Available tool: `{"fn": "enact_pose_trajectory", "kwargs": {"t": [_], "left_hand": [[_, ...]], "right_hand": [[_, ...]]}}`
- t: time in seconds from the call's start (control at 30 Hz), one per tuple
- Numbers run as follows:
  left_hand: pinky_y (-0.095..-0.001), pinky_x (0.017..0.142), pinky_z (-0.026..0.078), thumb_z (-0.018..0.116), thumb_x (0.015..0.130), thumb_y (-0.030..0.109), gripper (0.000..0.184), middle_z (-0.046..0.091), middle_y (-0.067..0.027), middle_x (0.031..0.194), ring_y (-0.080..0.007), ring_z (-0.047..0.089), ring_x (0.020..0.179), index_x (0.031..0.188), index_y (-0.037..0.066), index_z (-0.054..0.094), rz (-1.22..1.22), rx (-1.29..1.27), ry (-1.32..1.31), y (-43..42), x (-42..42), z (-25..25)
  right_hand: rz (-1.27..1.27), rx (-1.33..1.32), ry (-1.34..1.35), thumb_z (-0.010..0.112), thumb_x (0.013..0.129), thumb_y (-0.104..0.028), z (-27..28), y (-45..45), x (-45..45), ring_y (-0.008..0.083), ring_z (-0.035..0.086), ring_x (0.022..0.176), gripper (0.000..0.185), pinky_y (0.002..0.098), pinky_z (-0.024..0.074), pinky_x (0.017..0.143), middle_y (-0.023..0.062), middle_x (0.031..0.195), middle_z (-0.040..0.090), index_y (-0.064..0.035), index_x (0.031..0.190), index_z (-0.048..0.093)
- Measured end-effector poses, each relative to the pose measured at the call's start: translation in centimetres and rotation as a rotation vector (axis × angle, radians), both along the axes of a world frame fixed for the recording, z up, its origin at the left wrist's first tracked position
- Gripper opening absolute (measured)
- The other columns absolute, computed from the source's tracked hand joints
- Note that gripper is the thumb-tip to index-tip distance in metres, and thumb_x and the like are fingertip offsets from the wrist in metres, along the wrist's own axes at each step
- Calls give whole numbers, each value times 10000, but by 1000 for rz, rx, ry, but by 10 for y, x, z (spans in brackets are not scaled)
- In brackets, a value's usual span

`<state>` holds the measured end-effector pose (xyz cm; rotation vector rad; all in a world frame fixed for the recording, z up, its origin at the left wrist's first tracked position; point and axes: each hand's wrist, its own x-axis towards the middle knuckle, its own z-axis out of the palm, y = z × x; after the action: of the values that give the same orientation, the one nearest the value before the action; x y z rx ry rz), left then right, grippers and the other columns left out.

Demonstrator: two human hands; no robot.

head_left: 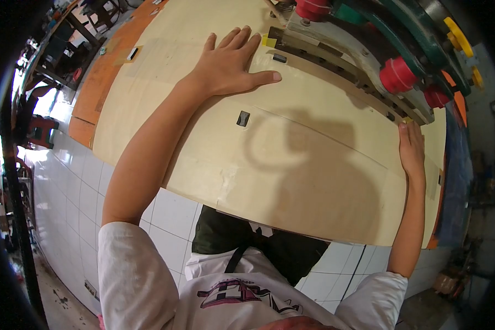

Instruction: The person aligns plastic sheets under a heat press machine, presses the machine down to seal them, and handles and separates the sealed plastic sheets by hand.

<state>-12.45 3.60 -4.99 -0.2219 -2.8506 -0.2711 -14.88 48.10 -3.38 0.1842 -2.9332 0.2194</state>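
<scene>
My left hand (225,67) lies flat with its fingers spread on a large pale wooden board (203,143). Its thumb points toward a small black piece (279,58) near a long dark-edged bar (341,66). Over at the right, my right hand (411,144) rests on the board with fingers stretched out, its fingertips at the near end of that bar and partly hidden there. A bit of yellow tape (268,41) marks the bar's far end. Another small black piece (243,118) sits on the board between my arms.
A green machine frame (407,33) with red knobs (397,75) and yellow knobs (457,37) stands over the bar at the upper right. Orange surfaces (96,82) flank the board. White floor tiles (71,181) and a red stool (41,131) are at left.
</scene>
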Motion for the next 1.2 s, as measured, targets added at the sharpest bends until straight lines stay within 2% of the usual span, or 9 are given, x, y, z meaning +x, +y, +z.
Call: {"fn": "enact_pose_trajectory", "kwargs": {"t": [0.2, 0.27, 0.8, 0.87, 1.03, 1.1, 1.2], "left_hand": [[-589, 1149, 103, 465, 765, 791, 1053, 281, -237, 1517, -330, 195, 1449, 1451, 4, 338, 7, -14, 23, 3, 0, 0], [-524, 1177, 77, 477, 788, 763, 1022, 230, -234, 1539, -329, 156, 1459, 1485, 38, 293, 29, -43, -21, 4, 2, 3], [-527, 1174, 82, 498, 788, 747, 1006, 244, -229, 1537, -332, 161, 1458, 1482, 45, 303, 26, -18, -30, 3, 2, 2], [-585, 1150, 109, 476, 756, 792, 1066, 284, -247, 1512, -344, 186, 1449, 1444, -12, 345, -7, 30, 15, 1, -1, -1], [-584, 1152, 103, 474, 757, 795, 1065, 283, -246, 1511, -343, 182, 1450, 1445, -8, 344, -7, 17, 10, 0, -3, -3], [-584, 1152, 100, 473, 757, 796, 1066, 283, -246, 1512, -343, 182, 1450, 1446, -6, 341, -8, 8, 16, -1, -3, -1], [-580, 1154, 95, 474, 758, 795, 1065, 277, -247, 1514, -342, 176, 1452, 1449, -5, 335, -10, 23, -13, 1, 0, 3]], "right_hand": [[11, 21, -13, 291, 1019, -415, 2, 0, 1, 396, 453, 1162, 493, 498, 268, 1054, 218, 1168, 500, 8, 1122, 521], [17, 21, -2, 289, 1020, -408, 2, 0, 0, 396, 454, 1158, 488, 494, 273, 1050, 220, 1164, 500, 10, 1120, 521], [59, -23, -5, 318, 1007, -396, -1, 7, -3, 411, 449, 1188, 467, 503, 283, 1047, 230, 1222, 508, -12, 1162, 534], [44, -25, -35, 324, 1005, -392, 3, 5, -2, 412, 452, 1183, 460, 502, 284, 1047, 231, 1221, 511, -11, 1151, 538], [51, -30, -55, 341, 1001, -382, 3, 5, -2, 413, 460, 1169, 445, 500, 287, 1046, 225, 1212, 519, -6, 1117, 547], [106, -30, 65, 307, 1024, -374, -3, 7, -2, 376, 479, 1068, 431, 445, 317, 964, 194, 1078, 525, -2, 1042, 525], [79, -1, 55, 311, 1023, -362, -3, 8, -3, 380, 478, 1061, 422, 445, 321, 955, 197, 1073, 529, -2, 1038, 532]]}}
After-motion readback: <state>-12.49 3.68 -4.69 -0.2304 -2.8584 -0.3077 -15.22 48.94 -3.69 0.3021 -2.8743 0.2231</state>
